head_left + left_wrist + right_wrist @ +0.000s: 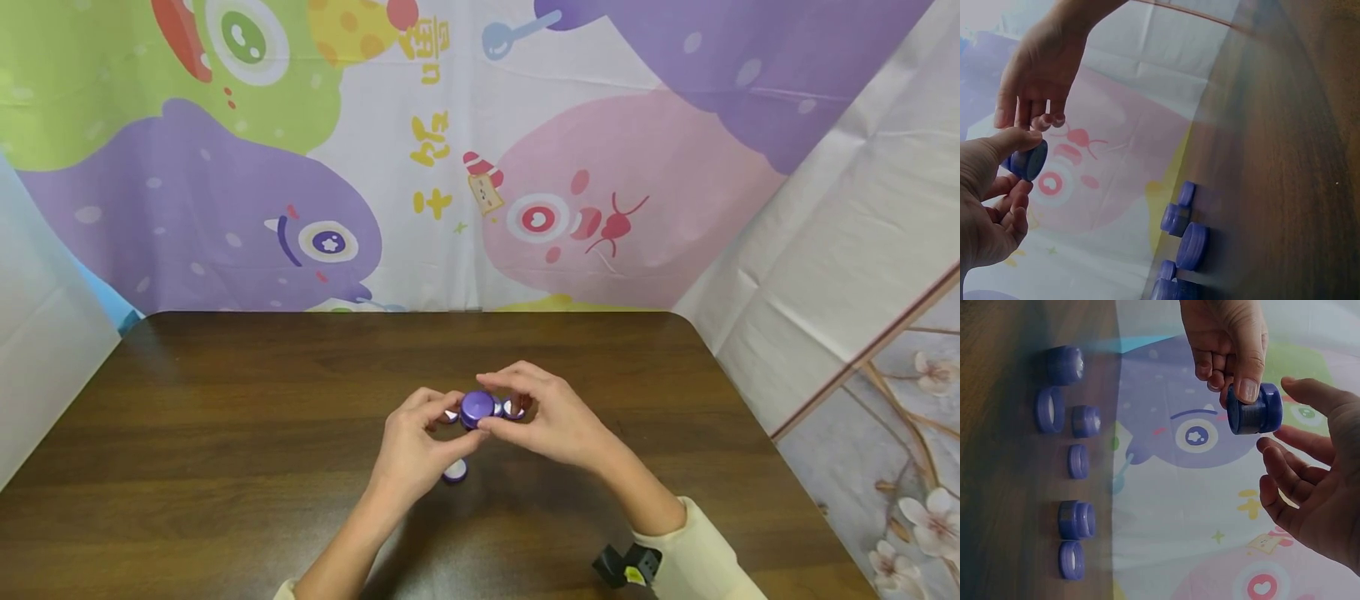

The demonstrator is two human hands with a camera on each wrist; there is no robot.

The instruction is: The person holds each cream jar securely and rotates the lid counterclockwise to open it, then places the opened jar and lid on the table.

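In the head view my left hand [411,437] holds a small round purple jar [477,407] with a shiny purple lid, above the table. The right wrist view shows the left thumb pressed against the side of this jar [1244,419], with its lid facing my right hand [1322,462]. The right thumb and fingers are spread around the lid, their tips close to its rim. From the left wrist view, the right hand [1047,62] has its fingers loosely bent beyond the jar [1036,159].
Below the hands, more purple jars [1076,520] and separate ring-like lids [1049,410] stand on the dark wooden table [225,467]. One lid [454,471] with a white inside lies nearer me. A cartoon-print cloth [427,267] hangs behind the table's far edge.
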